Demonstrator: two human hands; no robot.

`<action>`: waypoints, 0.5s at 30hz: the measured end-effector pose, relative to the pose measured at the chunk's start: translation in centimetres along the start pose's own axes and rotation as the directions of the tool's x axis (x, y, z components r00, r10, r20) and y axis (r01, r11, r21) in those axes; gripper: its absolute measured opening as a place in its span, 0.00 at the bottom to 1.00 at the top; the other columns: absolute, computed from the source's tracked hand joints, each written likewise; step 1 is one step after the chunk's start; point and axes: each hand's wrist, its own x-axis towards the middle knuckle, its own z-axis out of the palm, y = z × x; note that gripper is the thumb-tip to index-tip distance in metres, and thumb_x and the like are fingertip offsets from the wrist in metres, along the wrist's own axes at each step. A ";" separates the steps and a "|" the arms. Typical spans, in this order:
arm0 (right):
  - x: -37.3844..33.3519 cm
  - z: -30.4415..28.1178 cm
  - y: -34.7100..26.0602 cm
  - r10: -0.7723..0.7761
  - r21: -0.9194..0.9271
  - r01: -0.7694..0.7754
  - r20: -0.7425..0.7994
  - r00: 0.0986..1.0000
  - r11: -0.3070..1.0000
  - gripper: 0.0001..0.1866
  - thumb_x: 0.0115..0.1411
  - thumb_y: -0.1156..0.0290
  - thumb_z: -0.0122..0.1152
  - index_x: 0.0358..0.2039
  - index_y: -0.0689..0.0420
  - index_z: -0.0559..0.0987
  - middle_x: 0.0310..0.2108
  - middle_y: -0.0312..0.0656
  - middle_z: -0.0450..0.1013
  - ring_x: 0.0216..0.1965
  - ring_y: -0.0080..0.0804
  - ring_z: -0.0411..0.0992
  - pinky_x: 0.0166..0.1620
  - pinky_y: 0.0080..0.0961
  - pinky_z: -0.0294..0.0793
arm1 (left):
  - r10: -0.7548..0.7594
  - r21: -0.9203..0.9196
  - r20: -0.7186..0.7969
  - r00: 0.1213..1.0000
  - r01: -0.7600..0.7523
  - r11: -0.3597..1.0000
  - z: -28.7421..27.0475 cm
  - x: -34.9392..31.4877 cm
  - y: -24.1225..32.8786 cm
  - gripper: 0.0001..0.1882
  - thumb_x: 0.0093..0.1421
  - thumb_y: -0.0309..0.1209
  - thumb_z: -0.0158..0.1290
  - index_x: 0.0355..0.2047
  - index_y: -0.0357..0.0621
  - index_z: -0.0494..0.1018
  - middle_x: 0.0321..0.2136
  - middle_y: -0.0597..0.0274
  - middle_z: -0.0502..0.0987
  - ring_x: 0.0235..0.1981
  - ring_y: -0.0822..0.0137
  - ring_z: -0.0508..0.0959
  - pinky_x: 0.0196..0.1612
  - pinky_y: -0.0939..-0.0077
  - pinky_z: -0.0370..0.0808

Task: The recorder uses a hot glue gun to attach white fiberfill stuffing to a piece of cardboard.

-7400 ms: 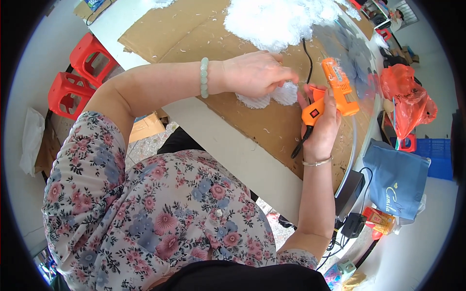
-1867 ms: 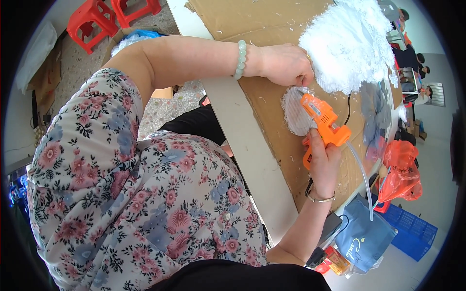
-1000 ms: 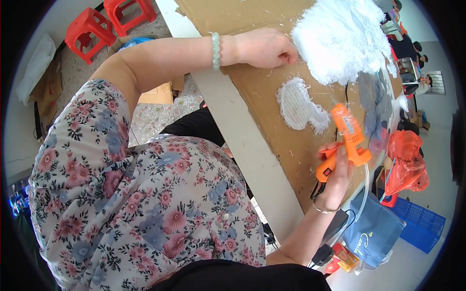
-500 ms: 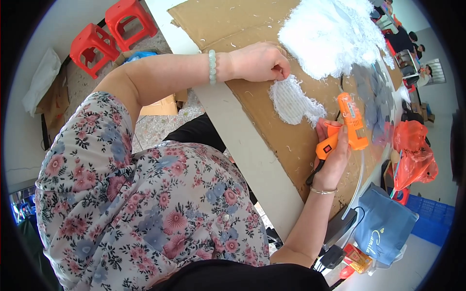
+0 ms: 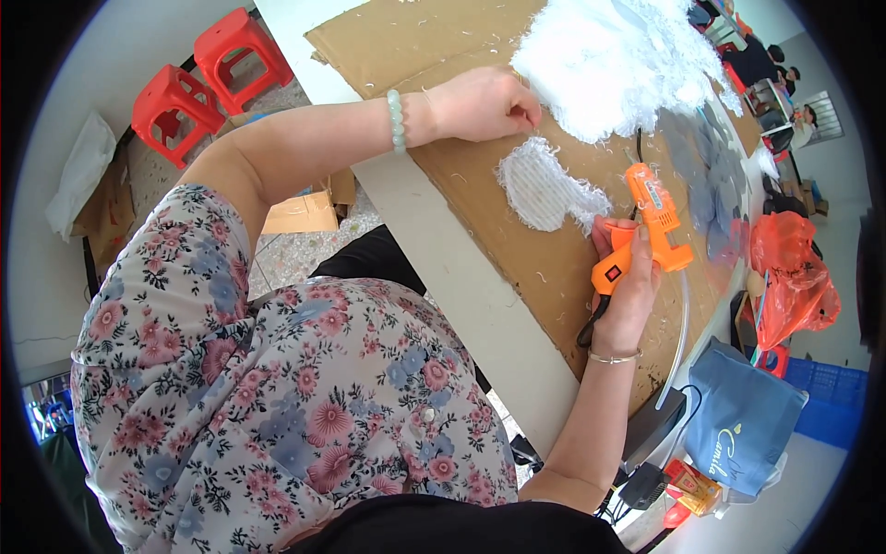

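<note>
An orange hot glue gun (image 5: 659, 205) with a red switch is gripped in my right hand (image 5: 631, 275), its clear glue stick trailing toward me. At that hand's fingertips lies the narrow end of a small white fuzzy fabric piece (image 5: 546, 186) with a frayed edge and a striped weave. Just beyond the piece's far edge is my left hand (image 5: 484, 103), its fingers curled and pinched together; whatever they hold, if anything, is hidden. A large heap of white shaggy material (image 5: 618, 65) sits farther off, beyond both hands.
Brown cardboard (image 5: 443, 175) with scattered white threads covers the white table (image 5: 480, 268). Grey and pinkish flat pieces (image 5: 711, 175) lie at the right. Beyond are a red plastic bag (image 5: 794, 277) and a blue bag (image 5: 743, 415). Red stools (image 5: 242, 60) stand at the left; people sit far off.
My left hand has drawn slightly away from the white piece's edge, fingers still pinched. The right hand keeps its hold on the glue gun. The whole view has shifted a little.
</note>
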 end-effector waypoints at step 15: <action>-0.2 -1.4 0.0 0.007 -0.024 -0.008 -0.042 0.999 1.000 0.14 0.64 0.65 0.48 0.40 0.64 0.73 0.34 0.44 0.74 0.37 0.31 0.74 0.46 0.29 0.74 | 0.183 0.041 -0.041 0.982 -0.182 0.983 -1.0 -0.7 0.5 0.06 0.50 0.29 0.56 0.27 0.40 0.76 0.26 0.56 0.77 0.29 0.59 0.76 0.35 0.68 0.74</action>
